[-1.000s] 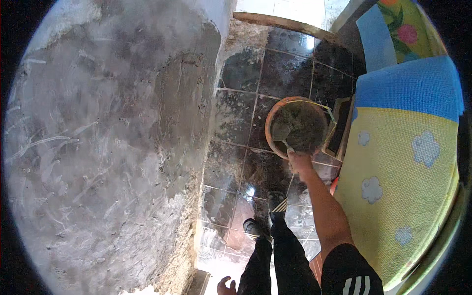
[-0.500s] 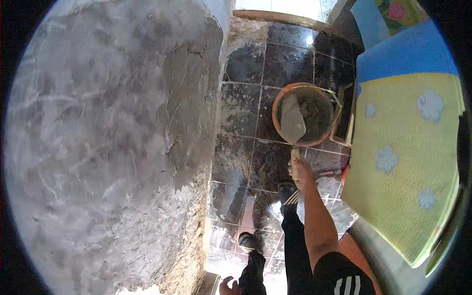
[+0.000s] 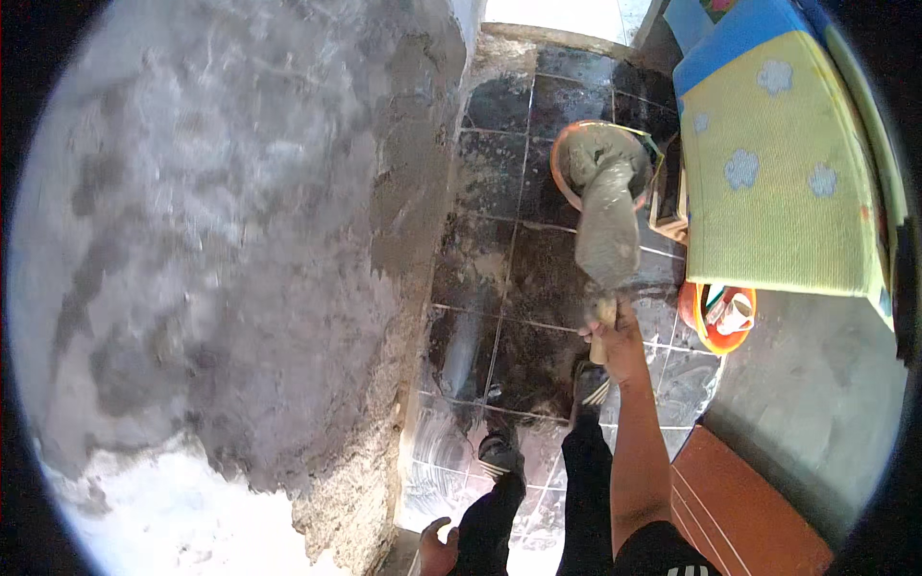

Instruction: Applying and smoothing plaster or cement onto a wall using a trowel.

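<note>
1. While half a second ago the trowel's blade lay across the bucket's mouth, it now reaches out over the near rim, coated with wet grey mix; this suggests that a load has been scooped up.
2. The right hand has drawn back toward the body, its fingers wrapped round the trowel's handle.
3. The left hand hangs low beside a dark trouser leg, fingers loosely curled, thumb apart, with nothing visible in them.
4. The bucket, holding more mix, stands on dark floor tiles smeared with pale residue.
5. On the left, the wall is blotchy grey, with crumbly masonry exposed low down.
6. On the right hangs a yellow-and-blue mat; just below it sits an orange tub of small items.
</note>
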The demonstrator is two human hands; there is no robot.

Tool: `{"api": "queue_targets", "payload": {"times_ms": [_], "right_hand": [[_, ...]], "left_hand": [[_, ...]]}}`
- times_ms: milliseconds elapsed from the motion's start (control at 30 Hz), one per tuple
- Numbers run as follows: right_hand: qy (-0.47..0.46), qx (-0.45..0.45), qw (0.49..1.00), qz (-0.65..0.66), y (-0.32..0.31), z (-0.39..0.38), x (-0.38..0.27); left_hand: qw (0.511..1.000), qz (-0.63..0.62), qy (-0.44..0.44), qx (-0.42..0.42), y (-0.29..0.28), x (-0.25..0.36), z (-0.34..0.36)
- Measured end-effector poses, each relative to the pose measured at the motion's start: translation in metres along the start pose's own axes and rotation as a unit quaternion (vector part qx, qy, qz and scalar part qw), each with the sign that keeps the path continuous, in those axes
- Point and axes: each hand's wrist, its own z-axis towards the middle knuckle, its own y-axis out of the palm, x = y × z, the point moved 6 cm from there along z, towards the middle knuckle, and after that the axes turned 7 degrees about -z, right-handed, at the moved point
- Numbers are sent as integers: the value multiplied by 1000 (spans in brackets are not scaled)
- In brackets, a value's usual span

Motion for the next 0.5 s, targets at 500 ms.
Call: {"api": "queue_targets", "payload": {"times_ms": [500], "right_hand": [[105, -171, 975, 90, 114, -57, 264]], "left_hand": [[990, -120, 50, -54, 64, 83, 97]]}}
